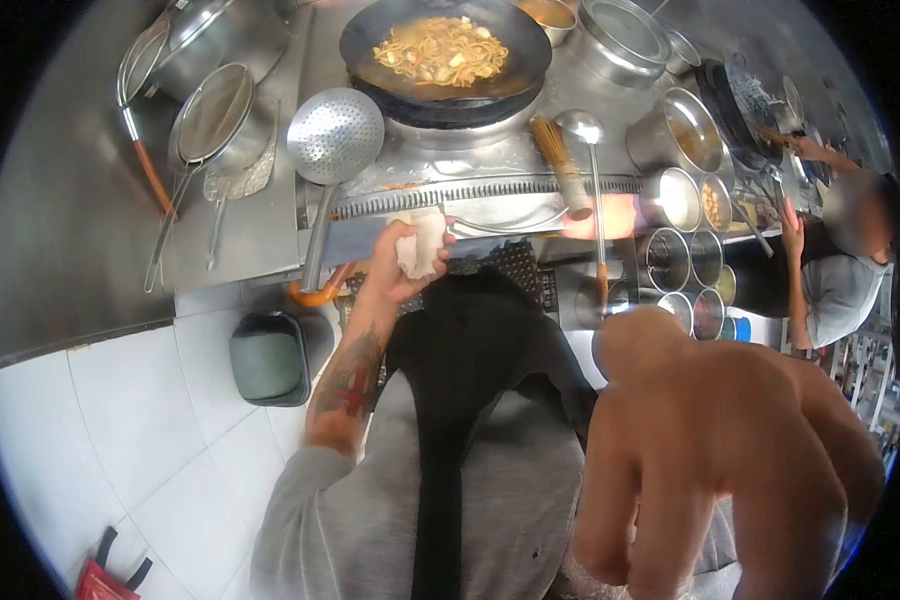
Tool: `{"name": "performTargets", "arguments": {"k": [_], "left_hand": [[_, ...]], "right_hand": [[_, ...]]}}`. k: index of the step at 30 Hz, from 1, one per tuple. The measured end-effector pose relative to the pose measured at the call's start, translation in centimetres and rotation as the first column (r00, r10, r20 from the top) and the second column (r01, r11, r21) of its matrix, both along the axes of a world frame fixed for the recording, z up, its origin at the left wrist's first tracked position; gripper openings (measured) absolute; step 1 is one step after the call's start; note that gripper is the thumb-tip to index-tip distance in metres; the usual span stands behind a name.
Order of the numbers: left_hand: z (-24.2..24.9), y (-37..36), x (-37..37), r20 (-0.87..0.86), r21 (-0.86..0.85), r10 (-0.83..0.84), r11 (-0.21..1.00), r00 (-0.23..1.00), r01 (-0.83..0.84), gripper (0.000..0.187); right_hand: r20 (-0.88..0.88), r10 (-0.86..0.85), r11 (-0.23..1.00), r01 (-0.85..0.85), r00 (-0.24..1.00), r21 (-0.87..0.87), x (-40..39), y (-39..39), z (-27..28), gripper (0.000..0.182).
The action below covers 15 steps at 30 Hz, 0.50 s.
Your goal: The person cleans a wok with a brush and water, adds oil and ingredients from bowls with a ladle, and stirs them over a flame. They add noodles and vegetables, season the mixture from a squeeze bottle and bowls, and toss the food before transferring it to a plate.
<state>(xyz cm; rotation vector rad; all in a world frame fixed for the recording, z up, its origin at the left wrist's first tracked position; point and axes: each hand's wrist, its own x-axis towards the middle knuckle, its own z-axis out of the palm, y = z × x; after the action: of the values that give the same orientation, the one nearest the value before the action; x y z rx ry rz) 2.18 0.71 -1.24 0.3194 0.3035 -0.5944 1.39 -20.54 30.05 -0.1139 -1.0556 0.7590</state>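
My left hand [402, 265] is closed around a folded white cloth [422, 243] at the stove's front edge. A tattooed forearm leads to it. My right hand [730, 440] is raised close to the camera, large at the lower right. Its fingers hang downward, somewhat apart, with nothing visible in them; some fingertips leave the frame. Ahead of the cloth, a black wok [370, 70] sits on the burner with noodles [440, 52] in it. A perforated skimmer [336, 136] lies left of the cloth, its handle over the front edge.
A bamboo brush [560, 165] and a ladle [595, 180] lie right of the burner. Metal pots [642, 200] and containers line the right side. Strainers [215, 112] rest at left. A bin [270, 360] stands on the floor. Another person [840, 290] works at far right.
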Motion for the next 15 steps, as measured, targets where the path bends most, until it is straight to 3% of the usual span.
{"name": "performTargets", "arguments": {"k": [6, 7, 8, 9, 10, 11, 12, 13, 14, 15], "left_hand": [[0.2, -0.4, 0.0, 0.017, 0.062, 0.003, 0.998, 1.000, -0.004, 0.059], [0.6, -0.4, 0.0, -0.079, 0.081, 0.066, 0.995, 0.995, -0.059, 0.060], [0.8, -0.5, 0.4, -0.165, 0.104, 0.133, 0.988, 0.977, -0.117, 0.061], [0.7, -0.1, 0.7, -0.159, 0.100, 0.132, 0.988, 0.978, -0.117, 0.061], [0.4, 0.7, 0.8, -0.037, 0.080, 0.127, 0.989, 0.991, -0.124, 0.062], [-0.1, 1.4, 0.9, 0.085, 0.061, 0.122, 0.990, 0.989, -0.127, 0.063], [-0.4, 1.8, 0.7, 0.079, 0.029, 0.152, 0.988, 0.985, -0.154, 0.065], [-0.7, 2.2, 0.6, 0.077, 0.031, 0.150, 0.988, 0.986, -0.153, 0.065], [-0.9, 2.6, 0.6, 0.078, 0.010, 0.154, 0.988, 0.985, -0.156, 0.066], [-0.9, 2.7, 0.7, 0.082, -0.012, 0.161, 0.987, 0.984, -0.160, 0.067]], "right_hand": [[-0.025, 0.052, 0.999, -0.052, 0.998, -0.001, 0.9, -0.7, -1.9, 0.023], [0.043, -0.119, 0.973, 0.125, 0.992, -0.192, 1.4, -1.1, -5.0, 0.031], [0.147, -0.265, 0.883, 0.301, 0.953, -0.360, 2.3, -1.3, -7.5, 0.045], [0.387, -0.189, 0.649, 0.411, 0.902, -0.640, 3.5, -1.2, -8.6, 0.040], [0.612, -0.073, 0.461, 0.570, 0.788, -0.680, 3.3, -1.0, -12.5, 0.043], [0.667, 0.100, 0.390, 0.587, 0.739, -0.709, 2.6, -1.5, -16.1, 0.048], [0.595, 0.282, 0.312, 0.514, 0.753, -0.799, 1.6, -2.3, -17.8, 0.052], [0.593, 0.257, 0.297, 0.521, 0.763, -0.800, 0.7, -3.6, -19.3, 0.051], [0.422, 0.152, 0.281, 0.370, 0.894, -0.886, 0.6, -5.3, -20.6, 0.050], [0.370, 0.006, 0.322, 0.349, 0.929, -0.880, 1.7, -7.5, -21.3, 0.048]]}}
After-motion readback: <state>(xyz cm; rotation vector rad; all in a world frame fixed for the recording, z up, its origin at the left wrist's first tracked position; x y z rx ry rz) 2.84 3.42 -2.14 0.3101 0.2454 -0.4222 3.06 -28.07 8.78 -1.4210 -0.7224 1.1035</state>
